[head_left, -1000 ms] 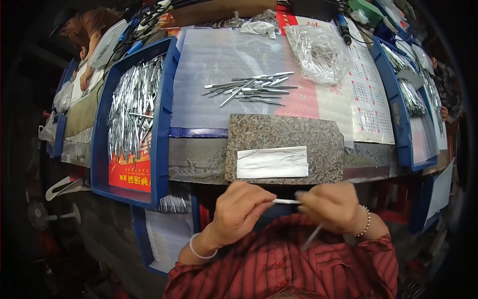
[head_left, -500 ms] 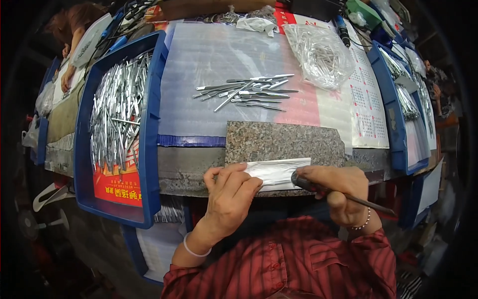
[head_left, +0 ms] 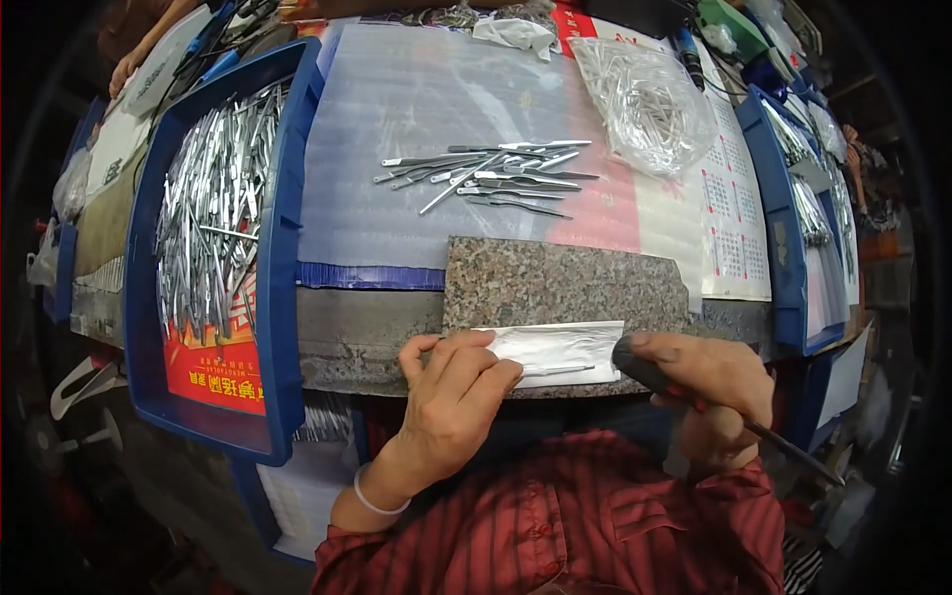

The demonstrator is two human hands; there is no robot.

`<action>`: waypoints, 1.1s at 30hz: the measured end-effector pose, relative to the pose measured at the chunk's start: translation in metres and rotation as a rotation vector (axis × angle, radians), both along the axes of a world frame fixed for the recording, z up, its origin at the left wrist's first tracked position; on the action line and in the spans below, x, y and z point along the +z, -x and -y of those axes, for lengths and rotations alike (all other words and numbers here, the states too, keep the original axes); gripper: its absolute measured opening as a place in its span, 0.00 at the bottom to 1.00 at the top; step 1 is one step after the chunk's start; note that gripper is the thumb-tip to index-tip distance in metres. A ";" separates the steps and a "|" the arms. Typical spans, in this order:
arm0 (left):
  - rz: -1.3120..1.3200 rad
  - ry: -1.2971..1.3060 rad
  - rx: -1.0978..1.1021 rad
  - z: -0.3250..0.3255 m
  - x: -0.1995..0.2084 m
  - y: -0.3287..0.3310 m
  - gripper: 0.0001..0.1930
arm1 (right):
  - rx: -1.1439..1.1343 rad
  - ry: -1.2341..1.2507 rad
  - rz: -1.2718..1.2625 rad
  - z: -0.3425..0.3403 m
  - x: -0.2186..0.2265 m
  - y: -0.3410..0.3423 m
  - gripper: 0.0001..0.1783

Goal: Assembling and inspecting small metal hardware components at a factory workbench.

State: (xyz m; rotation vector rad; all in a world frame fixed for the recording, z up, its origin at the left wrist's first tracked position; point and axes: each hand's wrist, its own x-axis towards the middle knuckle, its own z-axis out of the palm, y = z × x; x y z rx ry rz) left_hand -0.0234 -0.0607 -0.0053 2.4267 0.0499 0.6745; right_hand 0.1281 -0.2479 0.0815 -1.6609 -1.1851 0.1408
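One left hand (head_left: 451, 397) with fingers bent and set down over one end of a slim metal piece (head_left: 565, 371), presumably for steadiness; pinched or just pressed, impossible to tell. Opposite, a right hand (head_left: 724, 382) curled around a dark-handled tool (head_left: 644, 370), butt toward the work, shaft pointing back, apparently to keep the tip off the metal piece. Under that, white paper (head_left: 570, 342) on a speckled stone slab (head_left: 565, 273), likely for a firm bed, near the front edge of the surface (head_left: 372, 327). At left, a blue tray (head_left: 288, 228) as side limit; past the slab, room on plastic sheeting (head_left: 397, 99) before a loose metal pile (head_left: 496, 174), then a clear plastic bag (head_left: 650, 114) at right.
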 end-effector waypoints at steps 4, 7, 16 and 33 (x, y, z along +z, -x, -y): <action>-0.002 0.016 0.007 0.000 -0.003 0.000 0.15 | 0.135 0.114 0.192 -0.011 0.003 -0.013 0.27; -0.015 0.008 -0.007 -0.002 -0.002 0.004 0.11 | 0.109 0.162 -0.006 -0.001 0.035 0.013 0.12; -0.042 0.041 0.043 -0.018 0.005 0.012 0.13 | 0.276 0.257 0.191 -0.040 -0.031 0.008 0.13; -0.062 0.018 0.051 -0.018 0.006 0.018 0.09 | 0.312 0.335 0.257 -0.063 0.004 0.032 0.14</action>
